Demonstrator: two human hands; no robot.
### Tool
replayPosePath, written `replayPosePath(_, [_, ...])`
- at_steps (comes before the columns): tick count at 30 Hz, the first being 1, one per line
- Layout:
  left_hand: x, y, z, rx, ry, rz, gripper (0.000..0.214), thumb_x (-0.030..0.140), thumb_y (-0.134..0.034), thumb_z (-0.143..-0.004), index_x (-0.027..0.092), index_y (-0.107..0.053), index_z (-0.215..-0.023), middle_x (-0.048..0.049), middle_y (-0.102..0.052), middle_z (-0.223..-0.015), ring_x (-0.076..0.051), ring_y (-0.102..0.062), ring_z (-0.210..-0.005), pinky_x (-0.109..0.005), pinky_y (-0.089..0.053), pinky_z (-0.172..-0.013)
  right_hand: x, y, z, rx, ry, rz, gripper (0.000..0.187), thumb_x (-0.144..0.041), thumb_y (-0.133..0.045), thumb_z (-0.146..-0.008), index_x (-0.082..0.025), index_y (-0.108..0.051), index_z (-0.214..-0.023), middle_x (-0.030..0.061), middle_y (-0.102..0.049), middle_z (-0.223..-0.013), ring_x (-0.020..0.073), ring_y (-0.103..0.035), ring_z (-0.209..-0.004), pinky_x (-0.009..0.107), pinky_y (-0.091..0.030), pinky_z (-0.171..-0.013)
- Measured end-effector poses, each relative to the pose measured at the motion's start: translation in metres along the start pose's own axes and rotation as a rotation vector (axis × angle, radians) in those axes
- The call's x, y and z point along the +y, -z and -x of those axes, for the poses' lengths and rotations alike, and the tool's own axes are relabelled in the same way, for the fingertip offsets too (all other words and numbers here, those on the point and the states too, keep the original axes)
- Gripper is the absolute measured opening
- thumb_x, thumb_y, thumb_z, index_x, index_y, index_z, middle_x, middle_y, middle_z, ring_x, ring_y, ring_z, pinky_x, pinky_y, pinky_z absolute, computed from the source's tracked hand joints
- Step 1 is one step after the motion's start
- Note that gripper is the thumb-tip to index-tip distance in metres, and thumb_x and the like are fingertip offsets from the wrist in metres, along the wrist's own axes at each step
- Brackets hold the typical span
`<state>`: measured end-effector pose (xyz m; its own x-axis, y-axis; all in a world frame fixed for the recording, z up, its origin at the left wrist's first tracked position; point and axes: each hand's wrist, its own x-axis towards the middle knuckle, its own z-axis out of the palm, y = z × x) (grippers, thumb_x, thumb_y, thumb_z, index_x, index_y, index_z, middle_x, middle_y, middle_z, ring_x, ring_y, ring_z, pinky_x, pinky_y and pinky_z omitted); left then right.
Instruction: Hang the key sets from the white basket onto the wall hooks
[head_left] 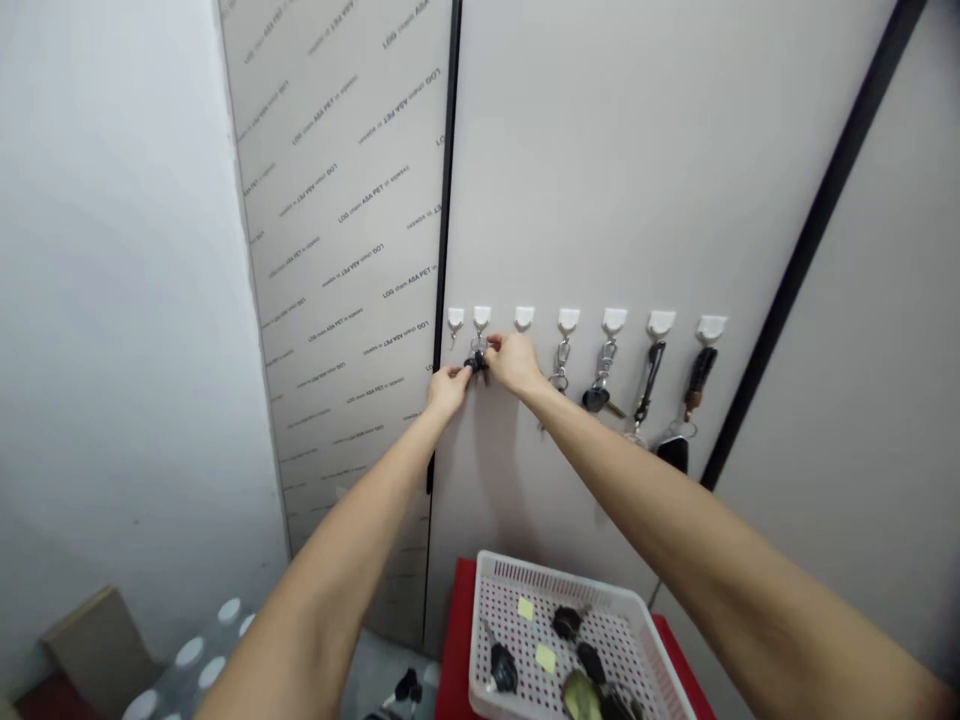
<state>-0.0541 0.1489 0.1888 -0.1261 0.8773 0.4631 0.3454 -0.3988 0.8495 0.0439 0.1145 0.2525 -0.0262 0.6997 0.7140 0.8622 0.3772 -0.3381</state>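
Note:
A small bunch of keys with a black part [475,361] hangs just below the second white hook [482,316] from the left, on the pale panel. My left hand [448,390] pinches its black part from the left. From the other side, my right hand [513,362] closes its fingertips on the bunch near its ring; the exact grip is partly hidden. The leftmost hook [456,317] carries a small key. Right of my hands, hooks hold a silver clasp with a ring [562,358], a black-headed key [595,399], a black strap [649,382] and a black fob [673,452].
Below stands a white perforated basket [566,578] on a red surface [454,640], holding several dark keys and yellow paper squares [545,657]. White-capped bottles [190,652] and a brown board [97,650] are at lower left. Dark vertical strips [448,180] edge the panel.

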Motion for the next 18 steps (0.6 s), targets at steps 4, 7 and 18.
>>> replayPosePath(4, [-0.042,-0.001,0.049,-0.075,0.136,0.010,0.031,0.031,-0.042,-0.063,0.009,-0.052,-0.082,-0.0069,-0.057,-0.071,-0.010,-0.051,-0.060,-0.022,-0.038,-0.056,0.031,0.000,0.066,-0.130,0.088,-0.050,0.026,-0.017,-0.042,-0.064,-0.013,-0.056,-0.085,0.0047,-0.060,-0.077,0.0112,-0.053,-0.064,0.022,-0.038,-0.065])
replayPosePath(7, [-0.069,-0.016,0.099,-0.260,0.181,0.031,0.026,0.026,-0.042,-0.063,0.009,-0.053,-0.079,-0.0047,-0.056,-0.066,-0.009,-0.050,-0.058,-0.021,-0.038,-0.056,0.073,-0.011,0.136,-0.389,-0.018,-0.060,0.022,-0.019,-0.043,-0.063,-0.015,-0.058,-0.079,0.0036,-0.061,-0.071,0.0110,-0.053,-0.060,0.022,-0.038,-0.061])
replayPosePath(18, [-0.108,-0.087,0.218,-0.667,0.143,-0.048,0.020,0.022,-0.042,-0.063,0.012,-0.054,-0.076,-0.0032,-0.058,-0.074,-0.010,-0.050,-0.065,-0.020,-0.039,-0.061,0.156,-0.023,0.287,-0.637,-0.288,0.083,0.021,-0.030,-0.043,-0.063,-0.017,-0.057,-0.070,0.0034,-0.057,-0.068,0.0126,-0.049,-0.060,0.022,-0.033,-0.055])
